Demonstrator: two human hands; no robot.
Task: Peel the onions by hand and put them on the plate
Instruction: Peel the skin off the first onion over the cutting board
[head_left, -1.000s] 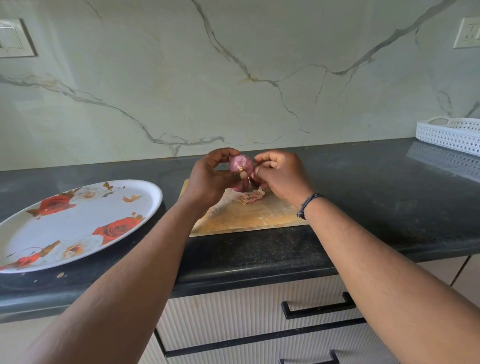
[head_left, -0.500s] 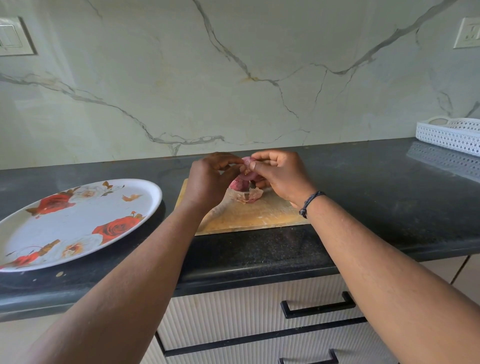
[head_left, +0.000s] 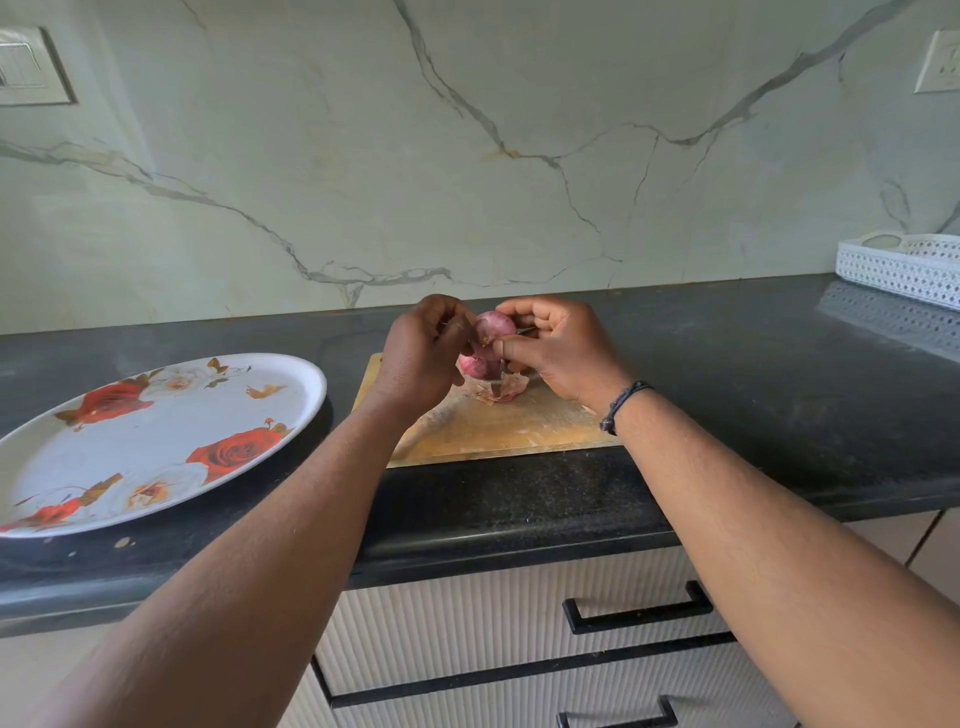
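Onion: round pink-purple onion (head_left: 493, 328), held in the air above the far edge of the board, between both hands.
Left hand (head_left: 423, 356): fingers curled round the onion's left side.
Right hand (head_left: 558, 351): thumb and fingers pinching the onion's right side.
Second onion (head_left: 475, 366): pink, resting on the board beneath.
Skins: papery peel scraps (head_left: 501, 389) beside it.
Board: rectangular wooden cutting board (head_left: 498, 428), at the black countertop's (head_left: 727, 374) front edge.
Plate: white oval rose-printed plate (head_left: 156, 436), left of the board, without onions.
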